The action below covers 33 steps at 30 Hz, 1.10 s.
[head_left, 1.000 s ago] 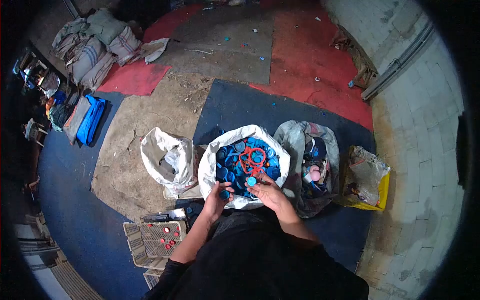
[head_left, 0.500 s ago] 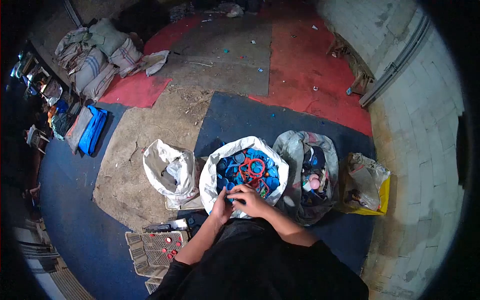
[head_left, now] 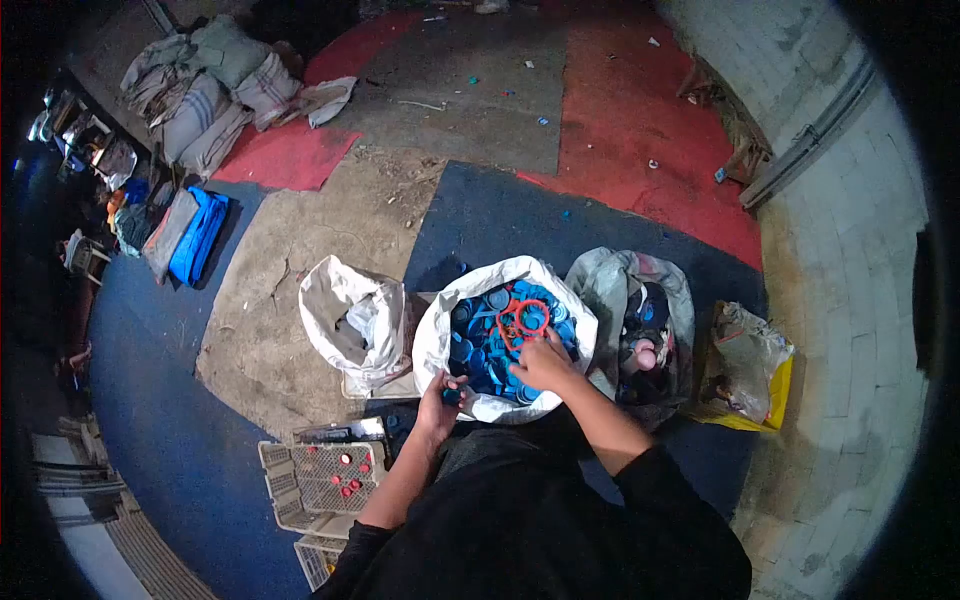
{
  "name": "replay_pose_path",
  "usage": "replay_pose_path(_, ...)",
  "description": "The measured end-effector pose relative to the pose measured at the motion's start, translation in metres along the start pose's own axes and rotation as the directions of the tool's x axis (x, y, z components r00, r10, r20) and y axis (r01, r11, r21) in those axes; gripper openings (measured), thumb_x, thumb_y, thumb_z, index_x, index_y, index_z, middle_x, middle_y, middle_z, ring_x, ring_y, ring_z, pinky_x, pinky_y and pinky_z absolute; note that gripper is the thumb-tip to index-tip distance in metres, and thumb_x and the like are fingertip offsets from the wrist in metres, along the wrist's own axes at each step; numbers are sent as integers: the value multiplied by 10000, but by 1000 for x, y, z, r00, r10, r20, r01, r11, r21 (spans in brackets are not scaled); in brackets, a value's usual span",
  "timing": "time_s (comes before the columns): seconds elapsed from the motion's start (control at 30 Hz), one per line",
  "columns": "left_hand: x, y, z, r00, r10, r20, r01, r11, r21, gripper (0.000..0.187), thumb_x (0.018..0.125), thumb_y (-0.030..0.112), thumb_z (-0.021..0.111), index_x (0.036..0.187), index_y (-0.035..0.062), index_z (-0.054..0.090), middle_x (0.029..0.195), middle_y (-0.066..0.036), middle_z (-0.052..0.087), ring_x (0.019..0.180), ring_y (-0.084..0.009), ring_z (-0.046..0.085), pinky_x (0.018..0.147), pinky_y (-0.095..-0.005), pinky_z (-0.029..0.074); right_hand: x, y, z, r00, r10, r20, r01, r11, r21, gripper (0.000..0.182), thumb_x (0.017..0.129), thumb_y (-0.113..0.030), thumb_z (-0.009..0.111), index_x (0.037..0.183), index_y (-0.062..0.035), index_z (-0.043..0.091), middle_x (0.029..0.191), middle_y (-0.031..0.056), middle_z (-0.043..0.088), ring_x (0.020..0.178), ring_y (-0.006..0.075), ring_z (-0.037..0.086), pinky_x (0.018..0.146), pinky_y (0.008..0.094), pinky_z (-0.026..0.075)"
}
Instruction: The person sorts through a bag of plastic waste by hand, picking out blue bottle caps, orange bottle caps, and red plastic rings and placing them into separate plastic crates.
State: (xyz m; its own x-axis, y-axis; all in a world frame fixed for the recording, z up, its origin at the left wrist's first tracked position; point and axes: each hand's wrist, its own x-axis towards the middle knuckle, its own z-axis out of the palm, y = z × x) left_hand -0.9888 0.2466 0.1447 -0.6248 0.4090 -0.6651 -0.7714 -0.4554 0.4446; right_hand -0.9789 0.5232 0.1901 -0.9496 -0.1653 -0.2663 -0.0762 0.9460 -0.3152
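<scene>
In front of me, a white woven sack (head_left: 432, 345) stands with its mouth rolled back, full of blue plastic caps (head_left: 487, 362) and other plastic pieces. My left hand (head_left: 435, 412) is at the sack's near left rim, its fingers curled around a small dark blue plastic piece (head_left: 452, 396), probably a cap. My right hand (head_left: 545, 364) reaches over the near right part of the pile. Its fingers are bent together and point down, right beside a red plastic ring (head_left: 533, 317); the fingertips are partly hidden, so what they hold cannot be made out.
Left of the sack stands another white sack (head_left: 318, 318) with pale material inside. On the right are a grey sack (head_left: 592, 275) with mixed items and a yellow container (head_left: 782, 390). A beige crate (head_left: 290, 500) holds several red caps. Stuffed sacks (head_left: 195, 110) are piled far left.
My hands were together over the sack's near edge. The right hand has moved away to the right, onto the pile; the left has stayed near the rim with the dark blue piece. The view has shifted slightly.
</scene>
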Motion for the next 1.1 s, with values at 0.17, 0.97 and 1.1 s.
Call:
replay_pose_path(0.17,0,1,-4,1000,5,26,-4,1000,-17,437,1080,447,480,807,122,583,1198,-118,667,810,-185,583,720,-335,438,36,-20,28,976,1,-216,37,985,170,274,839,-203,746,1092,-100,728,1112,99,682,1133,316,628,1029,509,445)
replay_pose_path(0.97,-5,20,73,988,-121,100,103,980,168,496,1093,446,449,1112,-8,646,1203,-187,669,1097,-284,657,1028,-379,529,-55,-18,-9,977,207,-49,162,-577,801,332,954,21,558,1282,-23,560,1279,184,655,1248,377,641,1111,474,485)
replay_pose_path(1.1,-7,21,93,980,-141,139,113,974,195,484,1087,444,457,1192,4,628,1179,-160,678,1086,-275,665,1035,-374,533,-50,-16,-15,982,188,8,133,-723,678,334,1031,-157,535,1334,-26,584,1262,195,684,1230,365,658,1134,484,463)
